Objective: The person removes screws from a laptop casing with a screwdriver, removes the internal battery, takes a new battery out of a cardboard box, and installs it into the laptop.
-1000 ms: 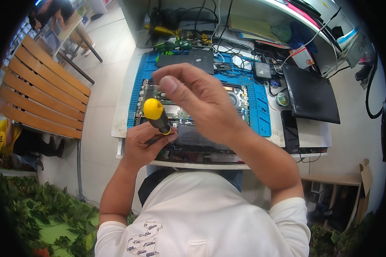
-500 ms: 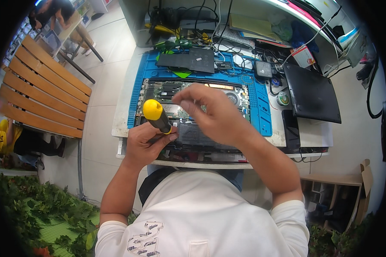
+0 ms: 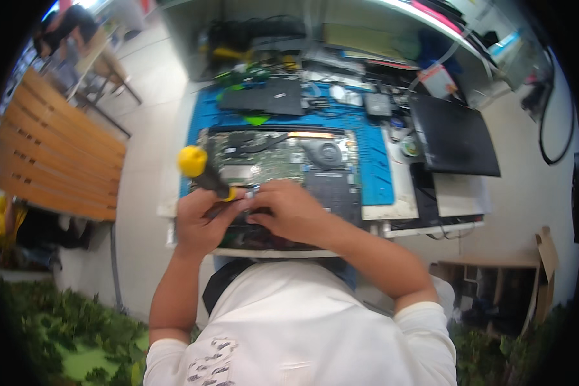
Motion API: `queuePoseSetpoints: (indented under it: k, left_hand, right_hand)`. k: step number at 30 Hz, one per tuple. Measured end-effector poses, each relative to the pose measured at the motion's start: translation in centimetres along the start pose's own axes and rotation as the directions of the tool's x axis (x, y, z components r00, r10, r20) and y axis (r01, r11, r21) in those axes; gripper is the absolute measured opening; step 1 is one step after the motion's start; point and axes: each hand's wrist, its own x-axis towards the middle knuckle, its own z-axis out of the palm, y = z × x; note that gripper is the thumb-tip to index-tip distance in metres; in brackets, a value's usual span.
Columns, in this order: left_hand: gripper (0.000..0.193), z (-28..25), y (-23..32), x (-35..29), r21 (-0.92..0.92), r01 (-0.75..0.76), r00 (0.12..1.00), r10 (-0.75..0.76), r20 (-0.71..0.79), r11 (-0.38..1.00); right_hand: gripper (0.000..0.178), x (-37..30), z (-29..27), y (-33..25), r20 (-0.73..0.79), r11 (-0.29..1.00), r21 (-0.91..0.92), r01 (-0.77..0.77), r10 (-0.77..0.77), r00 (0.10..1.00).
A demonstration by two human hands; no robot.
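My left hand [image 3: 202, 222] is closed around a screwdriver [image 3: 206, 175] with a yellow and black handle, its yellow end tilted up and to the left. Fingertips of my right hand [image 3: 289, 209] are pinched together close beside the left fingertips. A small pale piece [image 3: 251, 192] shows between the two hands, too blurred to name. Both hands are over the lower left part of an opened laptop base [image 3: 270, 157], whose green circuit board and round fan [image 3: 327, 154] are exposed. The screwdriver's tip is hidden. A dark battery-like block [image 3: 328, 186] lies right of my right hand.
The laptop base lies on a blue work mat [image 3: 374, 174]. Flat black packs [image 3: 264, 98], cables and small parts crowd the back. A closed black laptop [image 3: 455, 135] and a phone [image 3: 423, 186] are at the right. A slatted wooden bench [image 3: 58, 148] stands left; people are beyond.
My right hand has come down and left from above the board to meet my left hand. The screwdriver has shifted left in view. The whole view has moved and blurred.
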Motion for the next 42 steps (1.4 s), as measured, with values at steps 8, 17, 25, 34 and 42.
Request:
queuePoseSetpoints:
  k: [8, 17, 25, 34, 42]
  left_hand:
    - [0.016, -0.3, 0.9, 0.1, -0.112, -0.038, 0.997, 0.031, -0.067, 0.993]
    - [0.017, -2.9, 1.2, -0.4, -0.146, -0.089, 0.988, 0.069, -0.139, 0.985]
    - [0.017, -2.2, 1.2, -0.2, -0.144, -0.08, 0.994, 0.067, -0.089, 0.986]
    - [0.017, -4.4, 1.6, -0.8, -0.005, -0.073, 0.984, 0.071, -0.165, 0.997]
    - [0.019, -9.7, 1.0, 1.0, 0.172, 0.165, 0.945, -0.105, -0.311, 0.971]
  right_hand:
    - [0.011, -3.0, -1.5, 0.2, -0.246, 0.995, -0.096, 0.024, -0.047, 0.968]
    - [0.011, -12.3, -14.7, 6.8, -0.508, 0.756, -0.292, -0.586, 0.396, 0.765]
    - [0.018, -11.9, -14.8, 9.8, -0.479, 0.696, -0.471, -0.541, 0.314, 0.82]
    - [0.027, -11.6, -17.1, 7.7, -0.462, 0.733, -0.453, -0.507, 0.293, 0.837]
    - [0.016, -8.1, -15.5, -14.2, -0.274, 0.769, -0.431, 0.472, -0.611, 0.743]
